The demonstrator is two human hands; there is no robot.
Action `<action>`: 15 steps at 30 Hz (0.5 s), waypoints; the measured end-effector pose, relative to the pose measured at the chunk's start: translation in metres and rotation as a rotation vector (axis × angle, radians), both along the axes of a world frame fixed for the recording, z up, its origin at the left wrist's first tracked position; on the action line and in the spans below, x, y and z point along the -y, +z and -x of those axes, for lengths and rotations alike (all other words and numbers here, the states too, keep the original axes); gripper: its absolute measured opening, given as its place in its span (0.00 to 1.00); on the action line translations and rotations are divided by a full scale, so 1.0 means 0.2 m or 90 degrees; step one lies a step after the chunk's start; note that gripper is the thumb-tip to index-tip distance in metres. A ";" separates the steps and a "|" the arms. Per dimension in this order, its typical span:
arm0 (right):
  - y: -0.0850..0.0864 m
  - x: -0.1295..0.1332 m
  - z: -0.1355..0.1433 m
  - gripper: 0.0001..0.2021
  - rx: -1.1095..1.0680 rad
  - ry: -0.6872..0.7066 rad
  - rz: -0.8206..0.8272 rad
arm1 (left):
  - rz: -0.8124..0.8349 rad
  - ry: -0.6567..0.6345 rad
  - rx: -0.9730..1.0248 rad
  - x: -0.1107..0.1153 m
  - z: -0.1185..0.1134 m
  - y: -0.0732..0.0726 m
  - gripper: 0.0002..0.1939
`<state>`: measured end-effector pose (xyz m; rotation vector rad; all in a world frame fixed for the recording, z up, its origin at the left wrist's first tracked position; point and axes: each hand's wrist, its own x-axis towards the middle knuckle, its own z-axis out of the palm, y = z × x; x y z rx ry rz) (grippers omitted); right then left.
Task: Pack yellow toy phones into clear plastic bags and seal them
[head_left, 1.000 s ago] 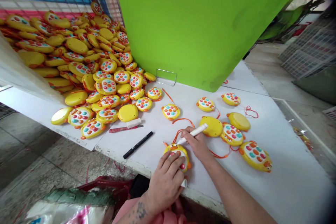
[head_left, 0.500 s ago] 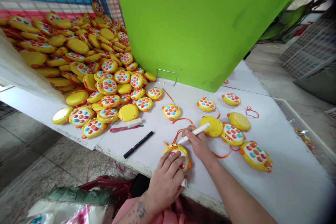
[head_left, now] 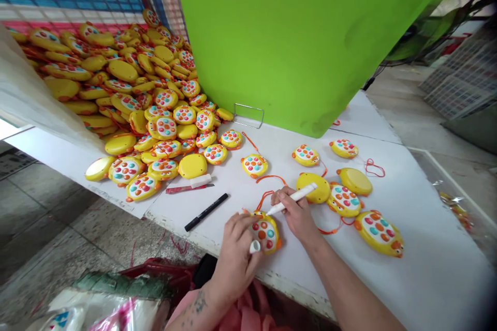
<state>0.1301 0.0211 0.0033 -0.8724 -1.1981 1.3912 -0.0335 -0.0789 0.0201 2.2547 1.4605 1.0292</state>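
Observation:
A yellow duck-shaped toy (head_left: 267, 232) with coloured round buttons lies face up near the table's front edge. My right hand (head_left: 297, 212) grips a white marker (head_left: 298, 197), its tip touching or very near the toy's head. Over the toy's left side is my left hand (head_left: 237, 245), its fingers curled around a white cap (head_left: 254, 246) and its fingertips at the toy's head. An orange cord (head_left: 265, 197) loops up behind the toy. To the left lies a black marker (head_left: 206, 212).
A large heap of similar yellow toys (head_left: 124, 70) fills the left back. Several more lie to the right, including a face-down one (head_left: 355, 181). A green panel (head_left: 279, 41) stands behind. A red cutter (head_left: 182, 189) and a white block (head_left: 201, 181) lie left.
My left hand has shifted left and uncovered more of the toy's buttons, and the white cap has risen with it. The marker tip has moved slightly right along the toy's head.

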 end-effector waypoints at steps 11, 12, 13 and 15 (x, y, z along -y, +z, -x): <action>0.08 0.09 0.07 0.11 -0.102 0.121 -0.029 | 0.109 0.104 -0.141 -0.12 -0.01 0.12 0.06; 0.08 0.09 0.07 0.11 -0.104 0.119 -0.025 | 0.109 0.102 -0.144 -0.13 -0.01 0.12 0.06; 0.08 0.08 0.06 0.11 -0.109 0.113 -0.021 | 0.107 0.101 -0.147 -0.13 -0.01 0.13 0.05; 0.09 0.08 0.06 0.11 -0.125 0.100 -0.019 | 0.099 0.099 -0.150 -0.13 -0.01 0.14 0.05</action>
